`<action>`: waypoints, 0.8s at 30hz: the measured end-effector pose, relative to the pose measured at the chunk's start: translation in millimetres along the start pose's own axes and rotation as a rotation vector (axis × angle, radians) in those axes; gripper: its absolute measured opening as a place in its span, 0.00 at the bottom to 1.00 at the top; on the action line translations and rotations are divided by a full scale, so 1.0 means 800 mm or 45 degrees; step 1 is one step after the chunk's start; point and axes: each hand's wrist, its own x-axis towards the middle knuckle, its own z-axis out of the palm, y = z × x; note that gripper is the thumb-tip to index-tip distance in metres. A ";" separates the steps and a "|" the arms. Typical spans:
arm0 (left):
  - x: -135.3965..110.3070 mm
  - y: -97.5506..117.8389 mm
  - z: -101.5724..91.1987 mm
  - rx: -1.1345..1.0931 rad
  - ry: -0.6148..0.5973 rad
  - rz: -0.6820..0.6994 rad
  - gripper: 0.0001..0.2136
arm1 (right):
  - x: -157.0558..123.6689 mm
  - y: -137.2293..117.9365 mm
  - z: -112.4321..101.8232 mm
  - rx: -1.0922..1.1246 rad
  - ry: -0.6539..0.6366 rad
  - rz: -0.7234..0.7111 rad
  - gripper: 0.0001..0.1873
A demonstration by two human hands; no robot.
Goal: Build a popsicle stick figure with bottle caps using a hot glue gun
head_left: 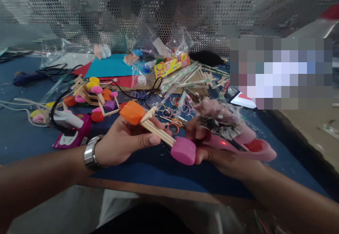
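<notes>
My left hand, with a metal watch at the wrist, is closed on a small craft piece made of wooden sticks. An orange cap sits at the piece's upper end and a pink cap at its lower end. My right hand is wrapped around a pink glue gun with a small red light glowing on it. A crumpled clear plastic bag of small bits lies over the gun. The gun's tip is close to the pink cap; whether they touch is hidden.
On the blue table to the left stands a stick frame with coloured caps, beside a magenta device with cables. Behind lie loose wooden sticks, rubber bands, coloured paper and plastic bags. A perforated metal screen closes the back.
</notes>
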 end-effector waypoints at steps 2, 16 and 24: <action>0.000 0.000 0.001 0.000 0.003 -0.004 0.07 | 0.000 -0.001 -0.001 0.008 -0.016 0.038 0.22; -0.001 -0.001 -0.001 -0.049 0.008 -0.020 0.08 | -0.001 0.004 -0.002 -0.019 -0.048 -0.001 0.19; 0.000 -0.001 0.001 -0.105 -0.030 -0.063 0.07 | 0.001 -0.003 0.001 -0.030 -0.047 -0.003 0.19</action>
